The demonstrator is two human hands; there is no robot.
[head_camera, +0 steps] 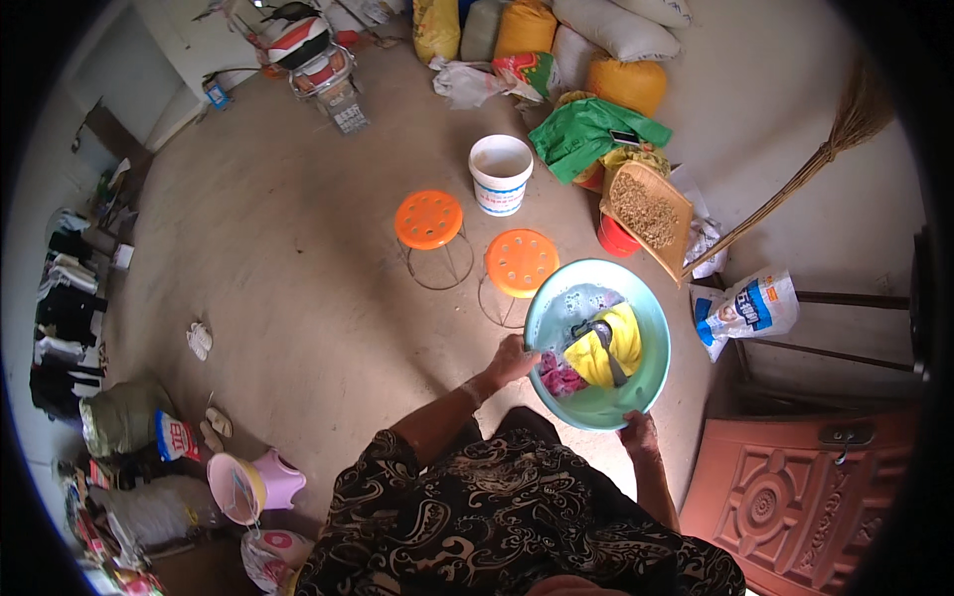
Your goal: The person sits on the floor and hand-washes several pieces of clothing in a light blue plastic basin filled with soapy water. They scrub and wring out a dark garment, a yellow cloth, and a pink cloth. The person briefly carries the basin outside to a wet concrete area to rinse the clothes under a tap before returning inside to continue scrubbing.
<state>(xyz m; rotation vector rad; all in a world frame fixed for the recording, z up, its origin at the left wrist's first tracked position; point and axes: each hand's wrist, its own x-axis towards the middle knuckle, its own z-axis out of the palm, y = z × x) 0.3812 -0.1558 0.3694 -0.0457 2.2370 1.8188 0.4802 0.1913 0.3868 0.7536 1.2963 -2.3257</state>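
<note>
A light-green plastic basin is held in front of my body by its rim. On its left side my left hand grips the edge. My right hand grips the near right edge. Inside, sudsy water surrounds a yellow cloth or garment with dark grey parts. Beside it lies a wet dark-pink cloth, partly in the water. The fingers beneath the basin are hidden.
Two orange round stools stand just beyond the basin, near a white bucket. At right are a tray of dried material, a broom and a reddish door. Filled sacks line the back; a scooter is parked back left.
</note>
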